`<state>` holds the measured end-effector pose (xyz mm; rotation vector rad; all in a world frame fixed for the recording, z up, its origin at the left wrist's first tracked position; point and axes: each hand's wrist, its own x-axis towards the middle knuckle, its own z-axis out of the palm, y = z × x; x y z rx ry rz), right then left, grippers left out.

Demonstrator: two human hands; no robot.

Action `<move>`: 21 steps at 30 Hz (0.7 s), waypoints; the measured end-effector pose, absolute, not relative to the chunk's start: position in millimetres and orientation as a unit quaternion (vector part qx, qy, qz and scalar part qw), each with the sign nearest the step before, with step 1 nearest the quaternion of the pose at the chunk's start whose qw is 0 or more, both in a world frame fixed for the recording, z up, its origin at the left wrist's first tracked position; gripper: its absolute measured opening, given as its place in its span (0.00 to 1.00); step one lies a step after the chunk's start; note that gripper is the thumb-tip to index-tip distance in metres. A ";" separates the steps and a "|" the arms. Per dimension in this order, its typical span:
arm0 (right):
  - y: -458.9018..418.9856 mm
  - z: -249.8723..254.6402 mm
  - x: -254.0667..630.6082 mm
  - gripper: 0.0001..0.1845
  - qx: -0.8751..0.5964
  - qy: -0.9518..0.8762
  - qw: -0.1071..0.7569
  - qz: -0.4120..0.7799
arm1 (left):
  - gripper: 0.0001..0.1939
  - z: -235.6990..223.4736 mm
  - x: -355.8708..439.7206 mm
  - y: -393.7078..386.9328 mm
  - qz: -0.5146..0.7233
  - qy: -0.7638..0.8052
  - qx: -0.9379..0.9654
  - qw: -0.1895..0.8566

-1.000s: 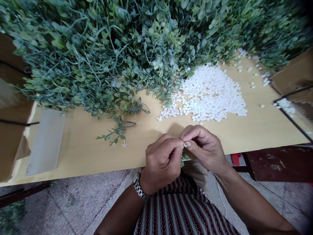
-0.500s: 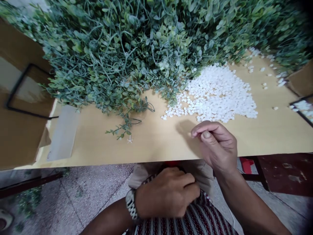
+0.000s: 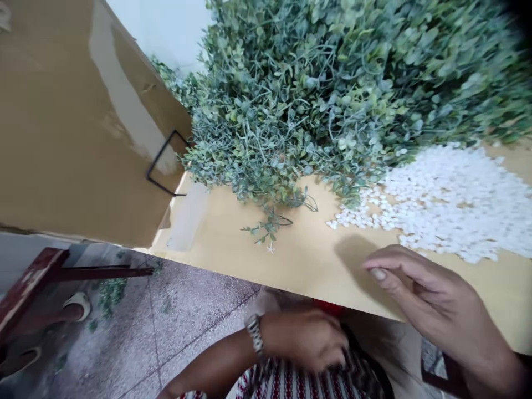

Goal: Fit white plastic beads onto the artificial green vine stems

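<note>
My right hand (image 3: 436,302) hovers over the front of the table, thumb pressed to the curled forefinger. Anything small in that pinch is hidden. Beyond it spreads a heap of small white beads (image 3: 465,199). Below the table edge, above my lap, is my left hand (image 3: 311,339), wearing a metal watch (image 3: 254,334). Its fingers are curled and blurred, and their inner side does not show. Left of my right hand, a small pale star-shaped piece (image 3: 270,249) lies beside a loose green artificial sprig (image 3: 268,224).
A large pile of artificial greenery (image 3: 291,100) covers the back of the table (image 3: 233,249). On the left stands a cardboard box (image 3: 83,138) with a black wire loop (image 3: 152,172). A translucent strip (image 3: 187,219) lies by the box. Someone's shoe (image 3: 81,305) is on the floor.
The view has swung left, so the table, plants and beads appear further right and more of the box shows. My right hand keeps its pinch; my left stays low near my lap.
</note>
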<state>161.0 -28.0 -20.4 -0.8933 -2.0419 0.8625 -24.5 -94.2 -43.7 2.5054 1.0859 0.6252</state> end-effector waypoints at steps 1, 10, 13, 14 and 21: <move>-19.4 -13.9 153.4 0.08 -0.328 -0.828 0.337 0.305 | 0.11 -27.4 -37.2 -100.0 0.234 0.300 0.900 0.213; 37.8 13.8 42.7 0.10 -0.314 -0.928 0.142 0.140 | 0.06 17.3 -98.2 -86.1 0.384 0.525 0.735 0.194; 38.3 13.3 56.3 0.12 -0.319 -0.892 0.189 0.261 | 0.05 4.8 -100.4 -89.5 0.383 0.552 0.725 0.153; 36.3 13.1 64.6 0.12 -0.325 -0.868 0.202 0.318 | 0.05 1.9 -100.3 -90.8 0.399 0.566 0.707 0.142; 6.8 4.0 99.4 0.18 -0.349 -0.688 0.219 0.598 | 0.14 -6.8 -78.0 -71.1 0.534 0.582 0.541 0.289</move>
